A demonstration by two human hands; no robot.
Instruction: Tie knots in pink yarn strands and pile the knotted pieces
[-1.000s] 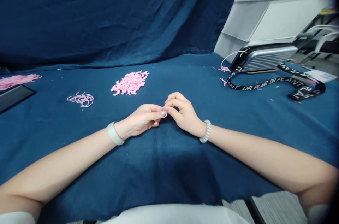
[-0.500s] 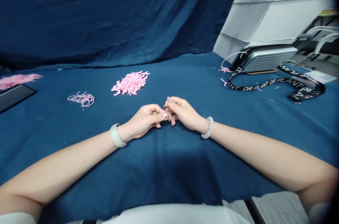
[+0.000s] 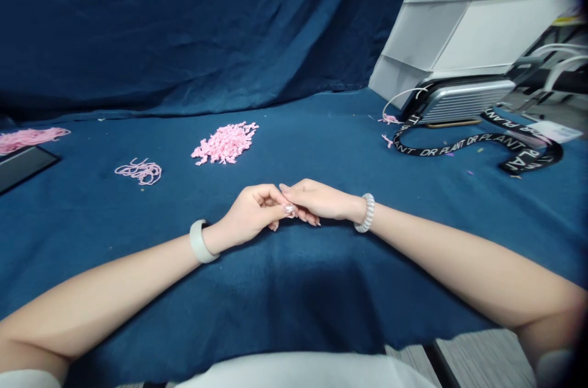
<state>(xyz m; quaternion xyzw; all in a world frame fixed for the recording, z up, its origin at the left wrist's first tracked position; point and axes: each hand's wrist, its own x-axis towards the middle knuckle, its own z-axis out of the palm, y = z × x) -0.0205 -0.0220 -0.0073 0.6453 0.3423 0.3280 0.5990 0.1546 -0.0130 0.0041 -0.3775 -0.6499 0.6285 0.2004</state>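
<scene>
The blue-clothed bench (image 3: 294,296) reaches its near edge below both arms. Around mid-bench, the left hand (image 3: 250,214) has thumb and fingers pinched together, anything between them hidden; the right hand (image 3: 319,200) meets it, its grip unclear. Beyond lie pink strands (image 3: 149,172), a lettered strap (image 3: 452,149) toward the right edge, a pink pile (image 3: 225,143), a silver case (image 3: 468,103), then a curtain (image 3: 184,27).

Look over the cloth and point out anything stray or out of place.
Small pink bits lie beside the black lettered strap, well apart from the main pink pile, so they look stray. Tiny purple scraps also dot the blue cloth there. Nothing looks visibly damaged.
</scene>
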